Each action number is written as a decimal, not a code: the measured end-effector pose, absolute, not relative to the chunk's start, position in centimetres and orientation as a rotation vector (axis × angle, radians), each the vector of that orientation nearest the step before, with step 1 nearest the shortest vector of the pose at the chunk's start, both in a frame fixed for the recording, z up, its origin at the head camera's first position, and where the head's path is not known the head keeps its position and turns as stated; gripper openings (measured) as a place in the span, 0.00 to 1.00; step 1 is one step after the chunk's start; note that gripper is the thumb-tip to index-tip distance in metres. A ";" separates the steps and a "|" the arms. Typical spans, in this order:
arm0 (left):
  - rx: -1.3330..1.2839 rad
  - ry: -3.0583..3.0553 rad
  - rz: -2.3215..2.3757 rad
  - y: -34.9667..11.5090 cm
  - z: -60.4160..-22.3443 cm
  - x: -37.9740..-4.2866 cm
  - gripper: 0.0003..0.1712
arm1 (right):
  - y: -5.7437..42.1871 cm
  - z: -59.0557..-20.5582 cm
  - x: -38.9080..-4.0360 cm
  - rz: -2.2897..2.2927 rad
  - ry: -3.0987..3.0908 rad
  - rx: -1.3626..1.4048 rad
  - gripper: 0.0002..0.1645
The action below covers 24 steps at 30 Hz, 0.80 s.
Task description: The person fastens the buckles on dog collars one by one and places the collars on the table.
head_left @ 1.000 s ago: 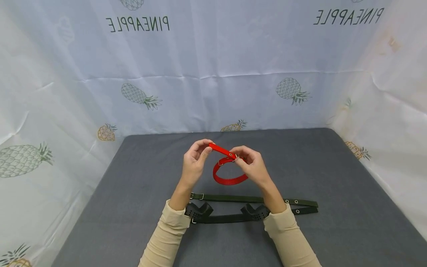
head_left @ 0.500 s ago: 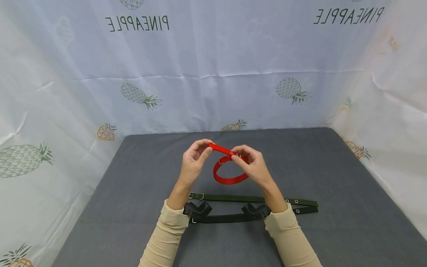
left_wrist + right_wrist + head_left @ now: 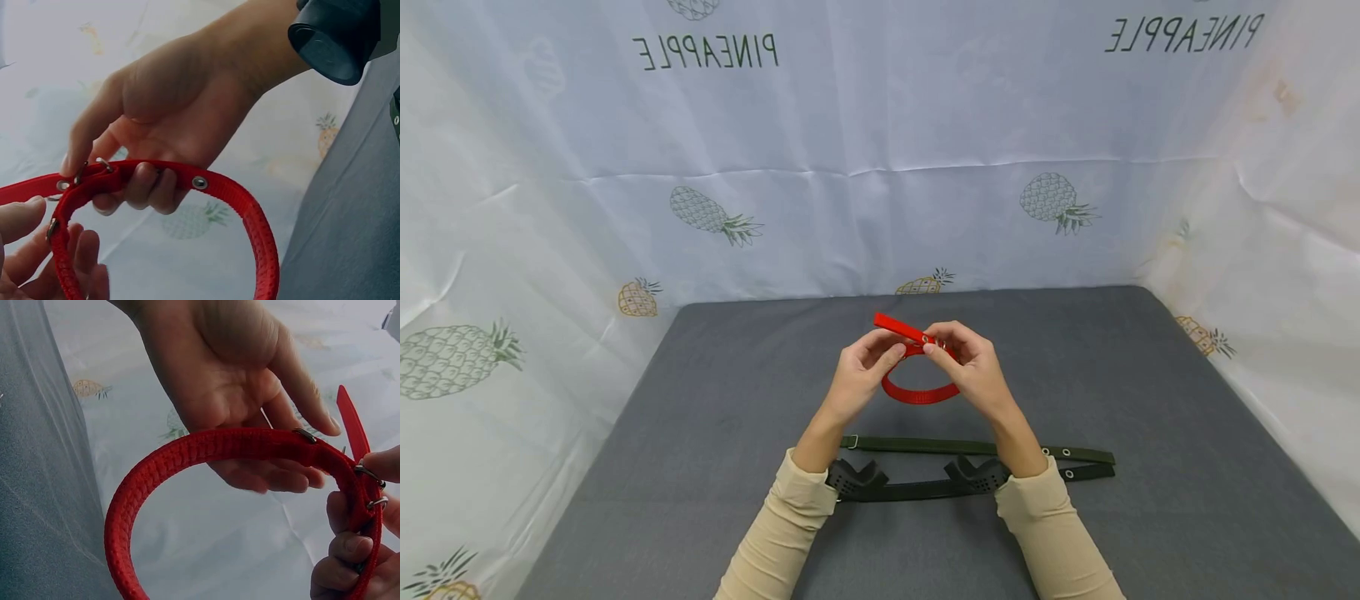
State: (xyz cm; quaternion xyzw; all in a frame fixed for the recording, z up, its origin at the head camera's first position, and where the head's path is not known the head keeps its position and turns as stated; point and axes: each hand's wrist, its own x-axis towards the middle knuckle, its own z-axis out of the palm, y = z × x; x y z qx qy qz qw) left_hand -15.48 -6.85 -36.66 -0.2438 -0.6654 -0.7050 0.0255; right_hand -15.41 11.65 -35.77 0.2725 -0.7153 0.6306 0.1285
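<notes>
A red collar (image 3: 917, 398) hangs in a loop above the table, with a metal buckle (image 3: 369, 475) and eyelets. My right hand (image 3: 973, 367) pinches it at the buckle; in the left wrist view that right hand (image 3: 169, 106) has several fingers curled round the band below the eyelets. My left hand (image 3: 861, 379) is at the loop's other side. In the right wrist view, this left hand (image 3: 237, 369) has its fingers loosely extended behind the band, its thumb apart from them near a metal keeper (image 3: 306, 434). The collar's free tail (image 3: 895, 323) sticks out past the left fingers.
A dark green strap (image 3: 925, 445) with eyelets and a black strap (image 3: 902, 492) lie lengthwise on the grey table (image 3: 700, 383), partly under the forearms. Black wrist cameras (image 3: 857, 478) sit on both wrists. A pineapple-print curtain (image 3: 850, 225) closes off the back and sides.
My left hand has let go of the collar's tail tip and moved right and down to the loop. The tail has risen slightly. My right hand stays on the buckle.
</notes>
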 end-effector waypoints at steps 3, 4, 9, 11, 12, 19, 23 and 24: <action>-0.721 -2.073 -2.200 -6.6 -36.7 -15.4 0.20 | 11.7 -35.8 -15.4 1.832 -2.082 0.805 0.09; -0.708 -2.080 -2.204 -6.5 -36.7 -15.4 0.20 | 11.7 -35.8 -15.4 1.829 -2.083 0.809 0.09; -0.656 -2.111 -2.209 -6.4 -36.7 -15.3 0.18 | 11.5 -35.6 -15.2 1.835 -2.106 0.802 0.09; -0.635 -2.120 -2.207 -6.3 -36.7 -15.3 0.18 | 11.4 -35.6 -15.2 1.840 -2.116 0.798 0.10; -0.624 -2.123 -2.207 -6.2 -36.7 -15.2 0.17 | 11.4 -35.6 -15.2 1.839 -2.118 0.799 0.10; -0.578 -2.107 -2.217 -5.7 -36.8 -15.0 0.14 | 11.1 -35.9 -15.3 1.834 -2.080 0.821 0.10; -0.566 -2.098 -2.201 -5.5 -36.8 -15.0 0.12 | 10.9 -36.0 -15.3 1.851 -2.063 0.819 0.12; -0.560 -2.097 -2.201 -5.5 -36.7 -14.9 0.12 | 10.9 -36.0 -15.3 1.857 -2.058 0.821 0.13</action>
